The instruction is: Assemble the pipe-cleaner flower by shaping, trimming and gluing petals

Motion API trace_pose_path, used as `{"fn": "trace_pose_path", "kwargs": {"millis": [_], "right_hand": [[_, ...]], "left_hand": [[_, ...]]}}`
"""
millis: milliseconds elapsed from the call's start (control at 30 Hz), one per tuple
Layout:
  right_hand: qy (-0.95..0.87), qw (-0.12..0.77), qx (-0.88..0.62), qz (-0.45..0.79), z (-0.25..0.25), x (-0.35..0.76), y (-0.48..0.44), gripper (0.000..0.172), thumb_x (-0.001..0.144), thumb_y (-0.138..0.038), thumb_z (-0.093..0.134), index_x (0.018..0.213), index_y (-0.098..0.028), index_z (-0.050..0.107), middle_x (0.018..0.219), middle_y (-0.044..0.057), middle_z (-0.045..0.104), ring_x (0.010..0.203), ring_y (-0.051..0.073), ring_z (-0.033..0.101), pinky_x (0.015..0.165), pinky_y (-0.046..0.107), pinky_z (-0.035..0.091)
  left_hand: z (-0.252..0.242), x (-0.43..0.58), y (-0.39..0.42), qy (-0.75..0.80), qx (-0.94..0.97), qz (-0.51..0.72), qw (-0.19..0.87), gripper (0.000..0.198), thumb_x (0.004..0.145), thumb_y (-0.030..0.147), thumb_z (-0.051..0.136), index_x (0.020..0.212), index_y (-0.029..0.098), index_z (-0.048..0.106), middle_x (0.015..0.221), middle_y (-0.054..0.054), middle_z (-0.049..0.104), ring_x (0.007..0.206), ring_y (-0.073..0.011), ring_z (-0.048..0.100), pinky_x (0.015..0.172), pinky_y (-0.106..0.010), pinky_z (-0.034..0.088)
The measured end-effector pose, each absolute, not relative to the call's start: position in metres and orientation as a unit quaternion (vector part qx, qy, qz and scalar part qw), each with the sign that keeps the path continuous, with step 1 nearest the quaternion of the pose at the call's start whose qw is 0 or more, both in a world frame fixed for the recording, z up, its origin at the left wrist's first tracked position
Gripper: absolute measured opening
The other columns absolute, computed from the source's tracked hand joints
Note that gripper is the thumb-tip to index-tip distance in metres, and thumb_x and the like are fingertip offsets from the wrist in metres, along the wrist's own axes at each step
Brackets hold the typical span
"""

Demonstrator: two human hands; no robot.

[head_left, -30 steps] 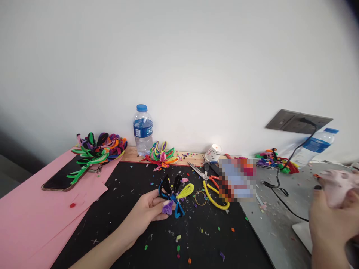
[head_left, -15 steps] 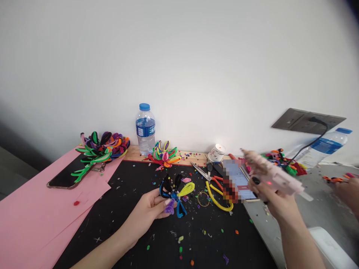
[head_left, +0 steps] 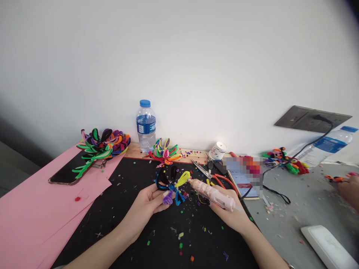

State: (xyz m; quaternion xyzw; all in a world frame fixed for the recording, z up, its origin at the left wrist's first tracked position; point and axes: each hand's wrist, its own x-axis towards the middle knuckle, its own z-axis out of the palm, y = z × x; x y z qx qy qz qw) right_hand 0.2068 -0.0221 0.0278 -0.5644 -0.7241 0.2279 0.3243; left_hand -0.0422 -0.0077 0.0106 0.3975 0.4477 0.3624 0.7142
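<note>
My left hand (head_left: 153,200) pinches a pipe-cleaner flower (head_left: 172,188) with black, blue, purple and yellow-green loops, held above the black mat. In my right hand (head_left: 228,215) is a pale pink hot glue gun (head_left: 214,195); its nozzle points left and reaches the tip of the yellow-green petal. Whether nozzle and petal touch, I cannot tell. Behind the gun lie orange-handled scissors (head_left: 224,181) and a yellow-handled tool (head_left: 209,182), partly covered by it.
Pipe-cleaner bundles (head_left: 165,151) stand near a water bottle (head_left: 146,129). A phone (head_left: 68,172) lies on pink paper (head_left: 36,209). A small white tub (head_left: 218,150), a black cord (head_left: 276,189) and a white box (head_left: 328,246) are about. Another person's hand (head_left: 350,190) is at far right.
My right hand has brought the glue gun left and down from above the right-hand side to beside the flower. My left hand still holds the flower, slightly shifted.
</note>
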Motion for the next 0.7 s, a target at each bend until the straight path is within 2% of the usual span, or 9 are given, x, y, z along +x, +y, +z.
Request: {"fn": "trace_pose_path", "kwargs": {"millis": [100,233,367,500,700], "right_hand": [[-0.747,0.282,-0.549,0.248,0.024,0.207,-0.022,0.011,0.071,-0.023,0.050,0.077,-0.020,0.060,0.064,-0.001,0.058,0.056,0.013,0.053,0.053,0.023,0.042],[-0.750,0.270,-0.556,0.233,0.022,0.207,-0.023,0.006,0.072,-0.020,0.047,0.073,-0.020,0.054,0.061,-0.002,0.052,0.052,0.012,0.047,0.050,0.023,0.038],[-0.759,0.280,-0.543,0.225,0.019,0.204,-0.024,0.005,0.072,-0.019,0.047,0.067,-0.019,0.049,0.056,-0.003,0.046,0.048,0.010,0.042,0.047,0.021,0.035],[-0.771,0.278,-0.525,0.232,0.016,0.199,-0.024,0.001,0.072,-0.019,0.048,0.072,-0.019,0.049,0.058,-0.003,0.049,0.049,0.009,0.043,0.048,0.020,0.035],[-0.782,0.279,-0.515,0.214,0.009,0.194,-0.025,0.005,0.075,-0.019,0.046,0.070,-0.020,0.045,0.057,-0.005,0.044,0.049,0.007,0.041,0.048,0.018,0.034]], "left_hand": [[0.010,-0.042,-0.007,0.446,0.402,0.363,0.712,0.036,0.075,0.038,0.058,0.107,0.020,0.056,0.104,-0.007,0.065,0.104,-0.0215,0.054,0.086,-0.031,0.043],[0.010,-0.042,-0.006,0.441,0.413,0.359,0.711,0.037,0.077,0.037,0.056,0.108,0.018,0.055,0.102,-0.007,0.065,0.103,-0.0214,0.055,0.086,-0.031,0.044],[0.008,-0.041,-0.006,0.431,0.440,0.339,0.711,0.037,0.078,0.035,0.055,0.110,0.016,0.053,0.094,-0.006,0.068,0.091,-0.0188,0.061,0.081,-0.030,0.046],[0.005,-0.038,-0.007,0.408,0.467,0.338,0.708,0.036,0.078,0.031,0.055,0.111,0.016,0.053,0.090,-0.004,0.068,0.080,-0.0183,0.062,0.075,-0.030,0.049],[0.003,-0.035,-0.009,0.420,0.492,0.329,0.688,0.040,0.080,0.029,0.051,0.118,0.018,0.048,0.099,-0.006,0.066,0.088,-0.0204,0.061,0.075,-0.029,0.048]]}}
